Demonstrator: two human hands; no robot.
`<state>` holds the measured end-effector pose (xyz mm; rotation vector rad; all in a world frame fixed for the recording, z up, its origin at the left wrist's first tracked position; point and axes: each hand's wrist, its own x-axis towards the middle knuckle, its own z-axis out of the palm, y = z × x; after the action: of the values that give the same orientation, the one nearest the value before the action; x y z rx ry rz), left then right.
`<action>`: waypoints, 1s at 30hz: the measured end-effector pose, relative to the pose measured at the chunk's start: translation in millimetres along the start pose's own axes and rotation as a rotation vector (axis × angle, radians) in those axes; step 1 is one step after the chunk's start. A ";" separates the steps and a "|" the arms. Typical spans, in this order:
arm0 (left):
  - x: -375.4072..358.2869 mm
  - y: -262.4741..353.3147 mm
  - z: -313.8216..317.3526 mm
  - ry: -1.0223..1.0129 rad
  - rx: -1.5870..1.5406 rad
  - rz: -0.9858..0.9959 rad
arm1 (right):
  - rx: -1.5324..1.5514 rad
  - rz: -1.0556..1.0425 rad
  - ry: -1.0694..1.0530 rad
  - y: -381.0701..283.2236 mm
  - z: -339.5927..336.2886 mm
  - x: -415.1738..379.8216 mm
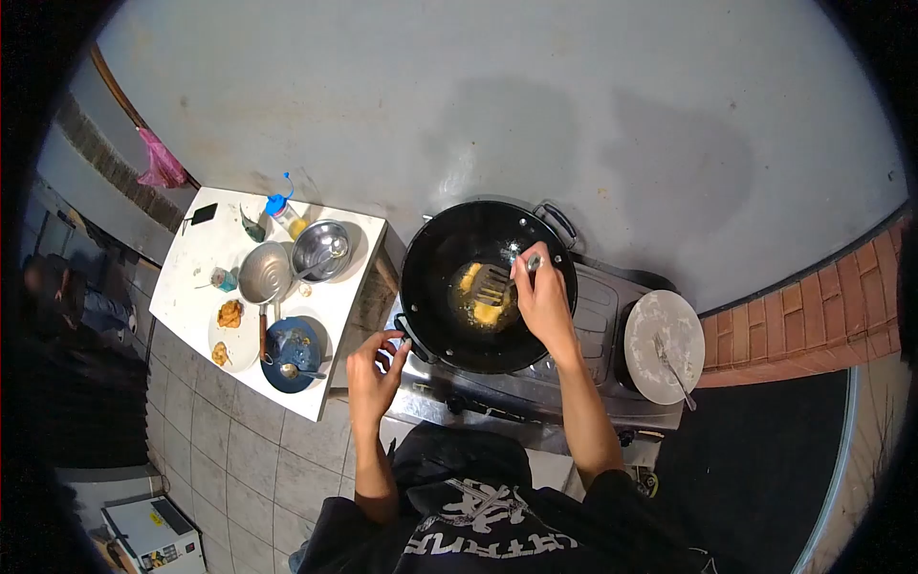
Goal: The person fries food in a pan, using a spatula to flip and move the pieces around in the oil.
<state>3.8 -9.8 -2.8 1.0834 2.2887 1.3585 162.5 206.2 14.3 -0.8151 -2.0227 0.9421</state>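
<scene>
A black wok [435, 258] sits on the stove, with a yellow piece of food [491, 314] frying in a little oil at its bottom. My right hand [543, 298] is closed on the handle of a slotted spatula [491, 285], whose blade lies over the food and hides part of it. At the wok's near left side, my left hand [375, 375] has its thumb and fingers closed on the loop handle [413, 342].
On the white table [186, 277] at left are a saucepan [265, 273], a steel bowl [321, 251], a blue plate [292, 354], a bottle [286, 216] and a plate of fried pieces [229, 325]. A plate [664, 330] with a fork [674, 371] rests on the stove's right side.
</scene>
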 end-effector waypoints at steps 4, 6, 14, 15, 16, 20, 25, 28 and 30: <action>1.8 -0.2 1.3 -0.011 -0.005 0.025 | 0.057 -0.061 0.047 -9.8 -7.4 -21.1; 0.1 0.9 -0.1 -0.019 -0.007 0.014 | 0.064 -0.028 0.075 -19.7 -16.1 -26.4; -0.1 13.1 -1.7 -0.041 0.022 0.000 | -0.005 0.102 0.068 -5.7 -17.3 -45.6; -1.2 12.2 -1.5 -0.039 0.022 -0.003 | 0.021 0.062 0.118 -4.7 -16.8 -48.2; -1.7 10.5 -1.2 -0.031 0.024 0.020 | 0.020 0.143 0.096 -6.6 -19.8 -50.3; -2.1 12.4 -2.9 -0.017 0.014 0.027 | 0.041 0.157 0.119 -2.8 -27.7 -58.5; -4.0 11.3 -1.5 -0.012 0.011 0.028 | 0.013 0.138 0.114 -8.7 -34.9 -62.8; -4.2 12.6 -2.1 -0.013 0.016 0.031 | -0.005 0.146 0.113 -12.4 -34.5 -63.9; -4.7 13.2 -2.4 -0.015 0.017 0.027 | -0.012 0.159 0.113 -7.6 -31.9 -66.5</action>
<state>11.8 -11.0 8.9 1.1299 2.2873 1.3385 221.6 161.4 11.2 -1.0254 -1.8898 0.9502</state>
